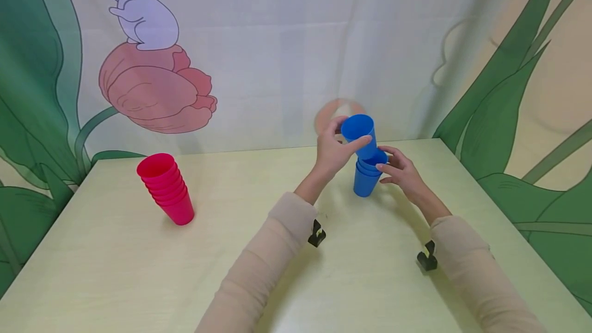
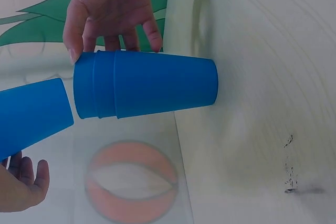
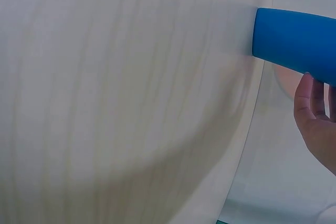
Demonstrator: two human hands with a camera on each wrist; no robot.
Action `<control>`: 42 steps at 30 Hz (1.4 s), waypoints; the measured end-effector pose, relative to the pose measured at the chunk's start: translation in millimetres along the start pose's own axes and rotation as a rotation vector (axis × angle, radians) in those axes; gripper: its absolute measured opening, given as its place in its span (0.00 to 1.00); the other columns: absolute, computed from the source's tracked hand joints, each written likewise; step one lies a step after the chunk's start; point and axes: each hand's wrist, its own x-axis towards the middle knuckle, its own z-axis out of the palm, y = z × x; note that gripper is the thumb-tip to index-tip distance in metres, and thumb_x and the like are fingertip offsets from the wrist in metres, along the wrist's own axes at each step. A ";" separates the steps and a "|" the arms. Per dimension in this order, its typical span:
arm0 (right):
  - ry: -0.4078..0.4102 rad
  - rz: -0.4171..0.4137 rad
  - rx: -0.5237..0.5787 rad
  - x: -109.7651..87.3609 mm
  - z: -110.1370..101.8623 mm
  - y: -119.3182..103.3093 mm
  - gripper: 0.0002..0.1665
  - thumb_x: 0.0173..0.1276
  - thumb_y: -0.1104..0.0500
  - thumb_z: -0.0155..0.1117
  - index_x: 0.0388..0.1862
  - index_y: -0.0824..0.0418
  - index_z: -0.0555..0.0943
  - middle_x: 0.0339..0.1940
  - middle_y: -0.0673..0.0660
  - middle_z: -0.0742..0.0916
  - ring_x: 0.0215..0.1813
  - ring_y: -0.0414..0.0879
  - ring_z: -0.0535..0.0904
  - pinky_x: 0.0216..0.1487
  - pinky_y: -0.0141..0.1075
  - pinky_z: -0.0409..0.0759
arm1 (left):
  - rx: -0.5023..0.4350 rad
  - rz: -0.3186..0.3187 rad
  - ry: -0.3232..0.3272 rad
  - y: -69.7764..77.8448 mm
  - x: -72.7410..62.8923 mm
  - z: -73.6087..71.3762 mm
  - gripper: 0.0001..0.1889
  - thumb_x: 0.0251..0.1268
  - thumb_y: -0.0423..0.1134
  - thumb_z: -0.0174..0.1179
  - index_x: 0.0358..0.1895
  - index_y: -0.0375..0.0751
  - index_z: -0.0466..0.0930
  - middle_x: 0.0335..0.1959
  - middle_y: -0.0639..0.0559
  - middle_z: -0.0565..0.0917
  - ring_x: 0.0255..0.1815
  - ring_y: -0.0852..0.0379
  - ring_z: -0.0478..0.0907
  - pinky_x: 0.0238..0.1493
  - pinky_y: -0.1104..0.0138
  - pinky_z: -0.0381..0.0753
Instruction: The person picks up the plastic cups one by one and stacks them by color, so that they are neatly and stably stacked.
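My left hand [image 1: 332, 149] grips a blue cup [image 1: 363, 135] near its sides, thumb in front and fingers behind. It hangs just above a stack of blue cups [image 1: 365, 185] standing upright on the table. In the left wrist view, the held cup's base [image 2: 52, 106] is right at the mouth of the stack [image 2: 157, 82], which shows three nested rims. My right hand [image 1: 407, 171] holds the stack's right side near the rim, with the thumb [image 2: 76, 51] at the top edge. Part of that hand is out of frame in the right wrist view.
A stack of several nested red cups [image 1: 173, 194] stands on the left of the pale table [image 1: 139, 281]. A printed curtain [image 1: 259, 66] hangs along the table's back edge, close behind the blue cups. Leafy printed cloth [image 1: 546, 189] borders the right side.
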 end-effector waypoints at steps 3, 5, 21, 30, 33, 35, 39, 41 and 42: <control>-0.004 0.001 0.007 0.1 0.4 0.0 0.39 0.66 0.50 0.56 0.71 0.56 0.52 0.66 0.66 0.64 0.61 0.61 0.65 0.53 0.52 0.72 | 0.005 -0.009 -0.013 -0.9 1.0 1.5 0.35 0.50 0.53 0.65 0.62 0.48 0.65 0.55 0.53 0.74 0.53 0.58 0.70 0.47 0.63 0.74; -0.006 0.002 0.008 0.0 0.4 0.0 0.39 0.66 0.50 0.55 0.71 0.57 0.52 0.66 0.66 0.64 0.61 0.61 0.65 0.53 0.52 0.72 | 0.004 -0.016 -0.020 -0.6 1.4 2.2 0.36 0.50 0.53 0.65 0.62 0.47 0.65 0.55 0.53 0.74 0.53 0.57 0.70 0.47 0.63 0.75; -0.005 0.019 0.011 0.7 -0.3 0.2 0.39 0.67 0.49 0.55 0.71 0.59 0.51 0.67 0.67 0.63 0.62 0.63 0.64 0.53 0.52 0.72 | 0.012 -0.046 -0.107 -3.3 6.7 7.1 0.37 0.49 0.52 0.66 0.64 0.47 0.64 0.57 0.53 0.73 0.54 0.57 0.70 0.50 0.63 0.74; 0.000 0.030 0.010 0.7 -0.8 -0.3 0.40 0.67 0.50 0.55 0.71 0.59 0.50 0.67 0.67 0.63 0.62 0.63 0.64 0.52 0.50 0.73 | 0.027 -0.045 -0.147 -16.2 8.2 12.8 0.37 0.50 0.52 0.66 0.64 0.47 0.64 0.58 0.54 0.73 0.55 0.57 0.69 0.52 0.60 0.73; -0.001 0.029 0.014 0.7 -1.1 -0.1 0.39 0.67 0.50 0.54 0.71 0.59 0.50 0.66 0.68 0.63 0.62 0.63 0.64 0.51 0.49 0.74 | 0.039 -0.053 -0.162 -17.9 8.0 14.6 0.37 0.50 0.52 0.66 0.64 0.46 0.64 0.58 0.53 0.73 0.55 0.56 0.69 0.52 0.59 0.73; -0.005 0.027 0.016 0.7 -1.2 0.4 0.39 0.68 0.51 0.54 0.71 0.59 0.50 0.66 0.68 0.63 0.62 0.63 0.64 0.51 0.49 0.74 | 0.044 -0.055 -0.177 -19.0 7.4 15.0 0.37 0.51 0.51 0.66 0.64 0.45 0.64 0.58 0.52 0.73 0.56 0.56 0.69 0.53 0.59 0.72; -0.008 0.021 0.026 1.4 -1.1 1.3 0.38 0.68 0.51 0.54 0.70 0.60 0.50 0.66 0.68 0.63 0.62 0.63 0.63 0.51 0.49 0.74 | 0.051 -0.039 -0.204 -20.0 6.6 14.6 0.35 0.54 0.50 0.64 0.65 0.43 0.64 0.58 0.50 0.73 0.57 0.55 0.68 0.53 0.59 0.72; -0.006 0.019 0.031 1.9 -1.1 1.4 0.38 0.68 0.51 0.54 0.70 0.61 0.51 0.66 0.68 0.63 0.62 0.64 0.63 0.51 0.51 0.73 | 0.055 -0.029 -0.212 -21.3 5.9 14.5 0.33 0.56 0.49 0.63 0.64 0.43 0.64 0.58 0.49 0.73 0.58 0.54 0.68 0.53 0.59 0.72; -0.007 0.018 0.033 2.1 -1.3 1.4 0.38 0.67 0.51 0.54 0.70 0.61 0.51 0.66 0.68 0.63 0.62 0.64 0.63 0.52 0.52 0.73 | 0.058 -0.026 -0.216 -22.1 5.6 14.4 0.33 0.56 0.48 0.62 0.64 0.43 0.64 0.58 0.49 0.73 0.59 0.54 0.67 0.53 0.59 0.73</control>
